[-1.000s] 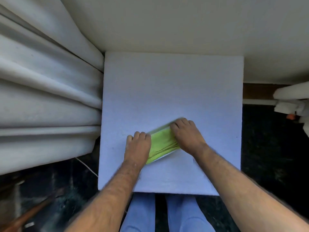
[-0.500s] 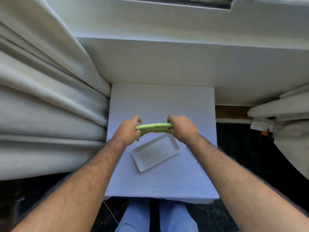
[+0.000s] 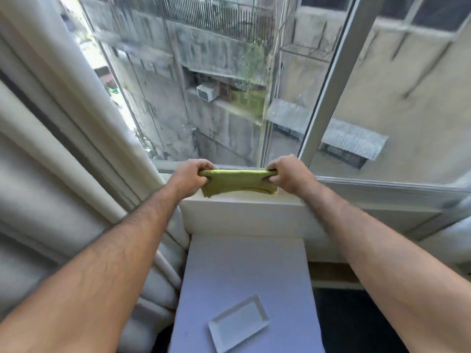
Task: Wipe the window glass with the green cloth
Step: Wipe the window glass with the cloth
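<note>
The green cloth (image 3: 237, 183) is folded and stretched flat between both hands, held in the air just above the white sill (image 3: 242, 215). My left hand (image 3: 192, 175) pinches its left end and my right hand (image 3: 289, 175) pinches its right end. The window glass (image 3: 204, 85) rises directly behind the cloth, streaked and dusty, with a white vertical frame bar (image 3: 328, 80) to the right of it. The cloth sits level with the bottom edge of the glass, and whether it touches the pane I cannot tell.
A small white table (image 3: 244, 276) stands below the sill with a clear rectangular tray (image 3: 238, 323) on it. White curtains (image 3: 56, 161) hang along the left. A second pane (image 3: 407, 98) lies right of the frame bar. Dark floor shows at the lower right.
Both hands lifted the green cloth off the tray on the table and raised it forward to the bottom of the window. The view tilted up from the table to the glass.
</note>
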Available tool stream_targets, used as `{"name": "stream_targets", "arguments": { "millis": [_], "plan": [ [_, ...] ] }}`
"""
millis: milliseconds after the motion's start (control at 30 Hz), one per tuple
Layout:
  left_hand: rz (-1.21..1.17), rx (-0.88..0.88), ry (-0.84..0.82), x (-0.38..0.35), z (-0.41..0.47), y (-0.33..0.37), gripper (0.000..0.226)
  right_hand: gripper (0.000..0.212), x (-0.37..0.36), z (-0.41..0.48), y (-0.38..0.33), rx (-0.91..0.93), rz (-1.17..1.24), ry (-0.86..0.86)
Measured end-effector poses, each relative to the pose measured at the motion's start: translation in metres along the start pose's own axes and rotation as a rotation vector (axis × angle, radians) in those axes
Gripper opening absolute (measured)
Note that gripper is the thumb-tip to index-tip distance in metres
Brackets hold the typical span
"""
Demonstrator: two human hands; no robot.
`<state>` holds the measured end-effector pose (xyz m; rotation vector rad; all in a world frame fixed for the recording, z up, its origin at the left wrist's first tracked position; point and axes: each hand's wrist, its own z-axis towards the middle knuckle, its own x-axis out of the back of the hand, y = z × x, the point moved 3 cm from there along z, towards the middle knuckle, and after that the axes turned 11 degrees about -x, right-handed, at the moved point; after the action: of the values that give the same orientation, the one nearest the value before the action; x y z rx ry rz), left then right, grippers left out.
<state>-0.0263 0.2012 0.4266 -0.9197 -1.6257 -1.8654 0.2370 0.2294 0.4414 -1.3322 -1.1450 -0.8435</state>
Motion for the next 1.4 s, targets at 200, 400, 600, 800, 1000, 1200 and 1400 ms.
{"name": "stream_targets", "arguments": {
  "millis": [200, 400, 600, 800, 1000, 1200, 1400],
  "plan": [
    [-0.087, -0.087, 0.212, 0.131, 0.023, 0.096, 0.035, 0.021, 0.168, -0.001, -0.045, 0.112, 0.096, 0.223],
    [-0.451, -0.198, 0.333, 0.230, 0.024, 0.183, 0.021, 0.014, 0.287, -0.017, -0.074, 0.182, 0.262, 0.415],
    [-0.649, -0.316, 0.522, 0.315, 0.024, 0.246, 0.020, 0.018, 0.376, -0.040, -0.105, 0.279, 0.481, 0.515],
    [-0.226, -0.425, 0.881, 0.381, 0.037, 0.298, 0.031, 0.019, 0.423, -0.042, -0.131, 0.357, 0.427, 0.606],
    [0.532, -0.572, 0.952, 0.412, 0.069, 0.330, 0.023, 0.055, 0.456, -0.021, -0.097, 0.306, 0.139, 0.825],
    [0.616, -0.517, 1.029, 0.424, 0.117, 0.327, 0.019, 0.098, 0.497, 0.032, -0.037, 0.042, 0.018, 1.126],
    [0.440, -0.576, 1.178, 0.406, 0.165, 0.303, 0.037, 0.118, 0.479, 0.070, -0.029, 0.054, 0.007, 1.262]
  ]
}}
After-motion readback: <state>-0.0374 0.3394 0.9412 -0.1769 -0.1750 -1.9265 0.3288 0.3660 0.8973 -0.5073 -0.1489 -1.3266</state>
